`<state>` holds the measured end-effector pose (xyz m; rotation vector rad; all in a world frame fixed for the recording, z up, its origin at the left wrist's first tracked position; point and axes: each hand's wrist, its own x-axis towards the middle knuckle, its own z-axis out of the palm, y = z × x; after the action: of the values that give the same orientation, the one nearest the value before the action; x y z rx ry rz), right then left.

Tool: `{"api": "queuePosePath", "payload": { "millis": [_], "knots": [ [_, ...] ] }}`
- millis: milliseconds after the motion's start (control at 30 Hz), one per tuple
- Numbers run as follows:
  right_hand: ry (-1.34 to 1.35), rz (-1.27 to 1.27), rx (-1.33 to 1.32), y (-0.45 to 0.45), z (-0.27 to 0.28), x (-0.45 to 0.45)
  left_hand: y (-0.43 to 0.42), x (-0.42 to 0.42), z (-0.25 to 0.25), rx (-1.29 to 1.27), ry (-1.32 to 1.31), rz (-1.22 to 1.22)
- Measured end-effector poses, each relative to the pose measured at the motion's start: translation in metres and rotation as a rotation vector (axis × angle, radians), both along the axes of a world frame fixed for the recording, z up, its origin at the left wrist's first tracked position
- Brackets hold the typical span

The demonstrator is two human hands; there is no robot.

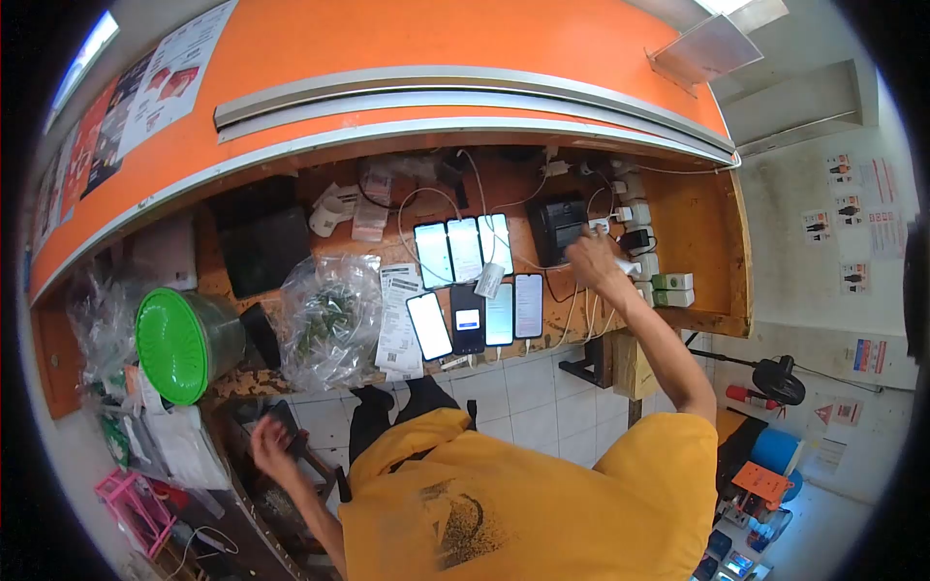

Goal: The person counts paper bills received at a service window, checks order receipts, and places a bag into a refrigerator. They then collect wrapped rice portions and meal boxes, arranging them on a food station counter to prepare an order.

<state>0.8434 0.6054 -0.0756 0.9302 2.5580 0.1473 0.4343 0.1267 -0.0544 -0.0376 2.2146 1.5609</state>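
Note:
My right hand [593, 259] reaches to the back right of the wooden desk, beside a black box-shaped device [557, 228] and next to white chargers. Its fingers look drawn together near a white plug [601, 226]; what they hold is too small to make out. My left hand [271, 438] hangs below the desk's front edge, at the left, smeared by motion. Dark objects lie close behind it. Several phones lie in two rows, most with lit screens, such as a white-screened phone [429, 326] and a dark-screened phone [468, 320]. A white tag [489, 280] rests over them.
White cables [572, 315] run across the desk's front right. Left of the phones lie printed papers [398, 324], a clear plastic bag [331, 320] and a green-lidded tub [172, 346]. Small green-and-white boxes [672, 290] stand at right. An orange panel [436, 39] overhangs the desk.

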Motion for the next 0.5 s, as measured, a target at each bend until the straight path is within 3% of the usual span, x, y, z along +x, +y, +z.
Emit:
{"api": "queuePosePath", "payload": {
  "millis": [33, 100, 167, 233, 267, 300, 367, 400, 500],
  "knots": [
    [0.026, -0.057, -0.202, -0.015, 0.025, -0.038, 0.027, 0.007, 0.005, 0.033, 0.043, -0.158],
    [0.349, 0.04, -0.72, -0.04, 0.077, -0.105, 0.087, 0.025, 0.028, 0.096, 0.163, -0.519],
    [0.583, 0.166, -1.027, -0.077, 0.112, -0.164, 0.147, 0.038, 0.055, 0.273, 0.347, -0.806],
    [0.596, 0.207, -1.124, -0.103, 0.138, -0.205, 0.188, 0.04, 0.098, 0.391, 0.375, -1.044],
    [0.699, 0.25, -1.147, -0.109, 0.14, -0.216, 0.199, 0.043, 0.116, 0.423, 0.367, -1.027],
    [0.803, 0.287, -1.168, -0.116, 0.142, -0.225, 0.195, 0.032, 0.116, 0.349, 0.323, -1.106],
    [0.747, 0.248, -1.125, -0.122, 0.158, -0.234, 0.184, 0.009, 0.108, 0.211, 0.227, -1.263],
    [0.709, 0.228, -1.128, -0.123, 0.162, -0.235, 0.175, 0.006, 0.107, 0.306, 0.188, -1.173],
    [0.71, 0.256, -1.169, -0.129, 0.151, -0.235, 0.139, -0.024, 0.114, 0.214, 0.103, -1.029]
  ]
}}
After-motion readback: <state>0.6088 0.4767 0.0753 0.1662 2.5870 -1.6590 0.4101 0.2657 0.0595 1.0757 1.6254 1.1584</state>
